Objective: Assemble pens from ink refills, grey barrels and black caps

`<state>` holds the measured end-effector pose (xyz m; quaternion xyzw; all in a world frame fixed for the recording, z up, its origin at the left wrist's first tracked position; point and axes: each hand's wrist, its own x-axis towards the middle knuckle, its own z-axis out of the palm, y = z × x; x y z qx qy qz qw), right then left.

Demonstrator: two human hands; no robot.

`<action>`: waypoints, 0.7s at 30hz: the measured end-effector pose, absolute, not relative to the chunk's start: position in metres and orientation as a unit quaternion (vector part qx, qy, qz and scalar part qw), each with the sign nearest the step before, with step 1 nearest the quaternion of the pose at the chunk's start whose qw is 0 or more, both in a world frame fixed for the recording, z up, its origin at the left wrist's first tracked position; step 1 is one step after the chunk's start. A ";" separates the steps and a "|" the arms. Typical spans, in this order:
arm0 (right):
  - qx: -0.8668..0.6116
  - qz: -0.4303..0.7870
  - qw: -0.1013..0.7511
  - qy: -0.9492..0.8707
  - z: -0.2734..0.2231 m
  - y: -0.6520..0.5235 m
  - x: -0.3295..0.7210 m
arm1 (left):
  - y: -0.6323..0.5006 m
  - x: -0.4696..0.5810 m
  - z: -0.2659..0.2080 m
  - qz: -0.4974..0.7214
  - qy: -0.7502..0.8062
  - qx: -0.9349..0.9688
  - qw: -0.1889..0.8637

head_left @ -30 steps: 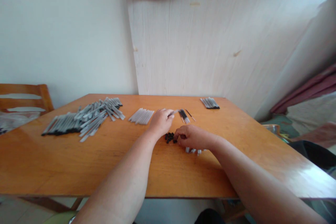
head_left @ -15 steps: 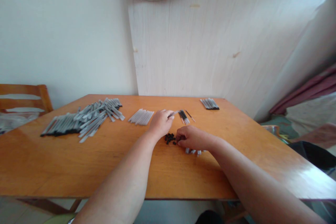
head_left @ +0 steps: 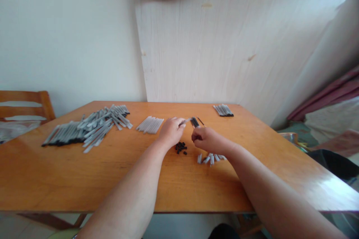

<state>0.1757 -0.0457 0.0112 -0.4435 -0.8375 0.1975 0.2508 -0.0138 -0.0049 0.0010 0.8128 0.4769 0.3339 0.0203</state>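
My left hand (head_left: 171, 130) is closed around a translucent pen barrel (head_left: 185, 121), its end poking out to the right. To its right, my right hand (head_left: 206, 138) is closed in a pinch; what sits between the fingertips is hidden. Several small black plugs (head_left: 181, 147) lie loose between and below both hands. Clear pen caps (head_left: 211, 159) are scattered under the right wrist. Just beyond the right hand are dark pen refills (head_left: 194, 121), partly covered by it, with a single thin refill (head_left: 201, 120) beside them.
A row of clear barrels (head_left: 150, 124) lies left of my left hand. Farther left is a large heap of barrels (head_left: 98, 123), some with black ends. Another small row of black-ended barrels (head_left: 223, 110) rests at the back right. A wooden chair (head_left: 43, 104) stands at left.
My right hand has lifted off the black plugs and moved up and slightly right, uncovering more caps and hiding part of the refills. The left hand stays nearly still.
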 end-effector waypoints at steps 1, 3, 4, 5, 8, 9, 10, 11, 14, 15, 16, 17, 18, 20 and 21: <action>-0.455 0.195 0.282 -0.822 0.013 -0.043 0.178 | -0.005 -0.014 0.001 0.333 0.475 0.814 0.021; -0.479 0.191 0.343 -0.785 0.015 -0.038 0.184 | -0.006 -0.013 0.002 0.332 0.468 0.819 0.024; -0.489 0.189 0.369 -0.767 0.015 -0.036 0.187 | -0.007 -0.013 0.002 0.331 0.464 0.821 0.026; -0.497 0.190 0.391 -0.751 0.016 -0.034 0.190 | -0.008 -0.012 0.002 0.331 0.459 0.824 0.026; -0.508 0.198 0.430 -0.720 0.017 -0.031 0.194 | -0.009 -0.012 0.002 0.324 0.446 0.834 0.025; -0.507 0.203 0.436 -0.715 0.017 -0.031 0.194 | -0.010 -0.012 0.002 0.321 0.442 0.837 0.023; -0.505 0.206 0.440 -0.713 0.017 -0.031 0.194 | -0.010 -0.012 0.003 0.317 0.440 0.840 0.020; -0.503 0.208 0.441 -0.714 0.017 -0.031 0.193 | -0.011 -0.012 0.003 0.314 0.441 0.841 0.018; -0.494 0.214 0.438 -0.720 0.017 -0.033 0.191 | -0.012 -0.012 0.004 0.304 0.441 0.844 0.015; -0.493 0.216 0.437 -0.721 0.017 -0.033 0.191 | -0.012 -0.012 0.005 0.303 0.440 0.845 0.014; -0.493 0.217 0.436 -0.721 0.017 -0.033 0.190 | -0.013 -0.011 0.005 0.303 0.438 0.847 0.013; -0.493 0.217 0.435 -0.721 0.018 -0.034 0.190 | -0.013 -0.011 0.005 0.303 0.435 0.848 0.011; -0.493 0.216 0.434 -0.722 0.018 -0.034 0.190 | -0.013 -0.011 0.005 0.304 0.433 0.848 0.008; -0.493 0.212 0.434 -0.724 0.018 -0.034 0.190 | -0.013 -0.011 0.005 0.303 0.434 0.849 0.005; -0.492 0.211 0.434 -0.725 0.018 -0.034 0.190 | -0.013 -0.011 0.004 0.301 0.433 0.850 0.004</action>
